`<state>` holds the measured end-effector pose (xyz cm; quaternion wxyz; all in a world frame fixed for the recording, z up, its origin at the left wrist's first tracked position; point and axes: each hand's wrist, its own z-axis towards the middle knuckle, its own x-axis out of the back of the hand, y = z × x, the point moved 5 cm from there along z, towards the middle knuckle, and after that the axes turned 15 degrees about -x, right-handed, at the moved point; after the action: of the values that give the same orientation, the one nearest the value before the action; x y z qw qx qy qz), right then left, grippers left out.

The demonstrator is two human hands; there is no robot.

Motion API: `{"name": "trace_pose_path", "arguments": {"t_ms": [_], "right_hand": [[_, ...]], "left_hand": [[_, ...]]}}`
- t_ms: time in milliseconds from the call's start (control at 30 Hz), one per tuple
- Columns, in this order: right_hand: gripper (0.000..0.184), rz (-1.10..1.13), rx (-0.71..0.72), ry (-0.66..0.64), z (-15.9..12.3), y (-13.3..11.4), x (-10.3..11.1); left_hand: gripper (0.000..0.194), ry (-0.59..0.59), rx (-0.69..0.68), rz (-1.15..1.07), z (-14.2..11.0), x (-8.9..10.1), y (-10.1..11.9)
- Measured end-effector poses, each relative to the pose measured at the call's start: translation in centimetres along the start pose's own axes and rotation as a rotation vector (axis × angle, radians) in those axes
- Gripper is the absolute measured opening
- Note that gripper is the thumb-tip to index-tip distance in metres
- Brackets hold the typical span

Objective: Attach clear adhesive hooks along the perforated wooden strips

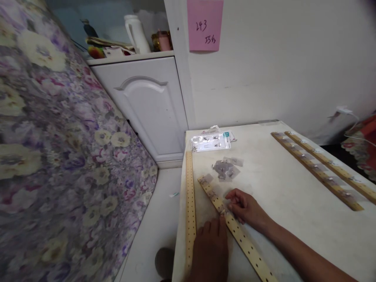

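Observation:
A narrow wooden strip with rows of holes (249, 247) lies slanted on the table below my hands. Small clear plastic pieces with metal parts (212, 192) sit along its far half. My left hand (210, 244) is closed at the strip's left edge, its fingertips against the wood and partly hidden. On the other side, my right hand (245, 207) has its fingers curled beside a metal fitting (223, 212); anything inside them is hidden. Farther up lies a loose pile of clear plastic pieces (226, 169).
Another perforated strip (190, 196) runs along the left edge of the white table (273, 172). Two strips fitted with plastic pieces (317, 168) lie at right. Blister packs (210, 141) rest at the back. A floral curtain (88, 156) hangs left; a wall stands behind.

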<state>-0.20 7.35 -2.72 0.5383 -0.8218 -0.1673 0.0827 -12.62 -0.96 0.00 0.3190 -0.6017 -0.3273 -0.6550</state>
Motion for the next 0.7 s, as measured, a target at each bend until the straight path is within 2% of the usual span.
{"name": "trace_pose_path", "arguments": {"t_ms": [300, 700], "right_hand": [[0.015, 0.027, -0.026, -0.004, 0.26, 0.10, 0.02], [0.014, 0.011, -0.013, 0.001, 0.18, 0.06, 0.09]], "left_hand": [[0.050, -0.003, -0.015, 0.007, 0.05, 0.03, -0.01], [0.051, 0.068, -0.044, 0.050, 0.04, 0.02, 0.03]]}}
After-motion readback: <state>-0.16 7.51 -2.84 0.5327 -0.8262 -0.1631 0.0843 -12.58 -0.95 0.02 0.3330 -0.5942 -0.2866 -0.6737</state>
